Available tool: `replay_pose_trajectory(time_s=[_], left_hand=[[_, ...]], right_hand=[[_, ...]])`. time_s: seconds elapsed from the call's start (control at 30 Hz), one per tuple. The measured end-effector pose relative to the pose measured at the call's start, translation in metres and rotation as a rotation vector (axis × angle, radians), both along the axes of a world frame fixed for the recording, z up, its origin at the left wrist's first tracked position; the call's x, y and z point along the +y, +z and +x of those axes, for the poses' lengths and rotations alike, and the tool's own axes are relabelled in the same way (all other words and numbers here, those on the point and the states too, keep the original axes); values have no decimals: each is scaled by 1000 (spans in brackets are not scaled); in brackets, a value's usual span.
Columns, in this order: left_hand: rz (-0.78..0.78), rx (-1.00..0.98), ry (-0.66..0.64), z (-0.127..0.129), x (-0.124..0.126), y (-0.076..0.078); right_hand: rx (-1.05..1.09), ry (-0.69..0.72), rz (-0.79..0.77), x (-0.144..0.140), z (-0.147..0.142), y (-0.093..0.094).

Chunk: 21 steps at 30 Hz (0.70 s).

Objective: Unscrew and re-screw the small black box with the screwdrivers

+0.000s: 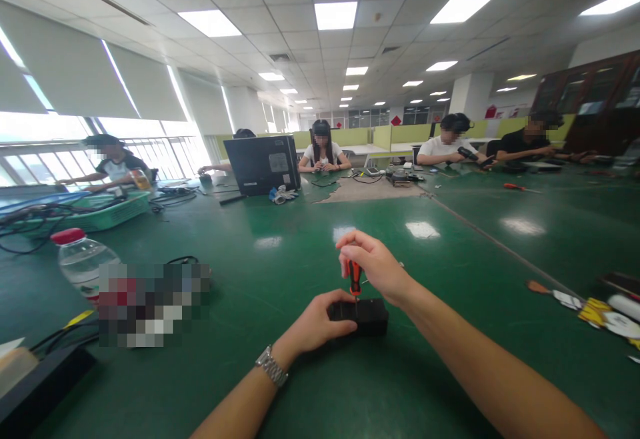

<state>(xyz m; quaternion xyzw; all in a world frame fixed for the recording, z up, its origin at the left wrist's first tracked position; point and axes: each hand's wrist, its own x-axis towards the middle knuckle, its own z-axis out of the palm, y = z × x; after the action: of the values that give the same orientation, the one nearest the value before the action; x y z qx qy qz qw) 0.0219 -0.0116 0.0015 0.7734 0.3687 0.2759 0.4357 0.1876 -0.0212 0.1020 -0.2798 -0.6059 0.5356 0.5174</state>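
"Where's the black box (373,317)?"
"At the left hand's (317,322) three o'clock, clasped, long axis nine-to-three."
"And the red-and-black screwdriver (355,284)?"
"Upright on it, right hand (374,262) gripping its handle from one o'clock."

Can't read any txt. Can make out pale label (279,161) on black computer case (250,159), w/ print too tiny; also red diamond sign (396,121) at back, illeg.
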Motion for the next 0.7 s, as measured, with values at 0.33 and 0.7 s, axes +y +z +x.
replay_pose_trajectory(time_s=[0.33, 0.7], left_hand=[[-2, 22, 13, 0, -1, 0], [17, 3, 7, 0, 0, 0]], right_hand=[[0, 42, -78, 1, 3, 1], [44, 90, -95, 0, 2, -2]])
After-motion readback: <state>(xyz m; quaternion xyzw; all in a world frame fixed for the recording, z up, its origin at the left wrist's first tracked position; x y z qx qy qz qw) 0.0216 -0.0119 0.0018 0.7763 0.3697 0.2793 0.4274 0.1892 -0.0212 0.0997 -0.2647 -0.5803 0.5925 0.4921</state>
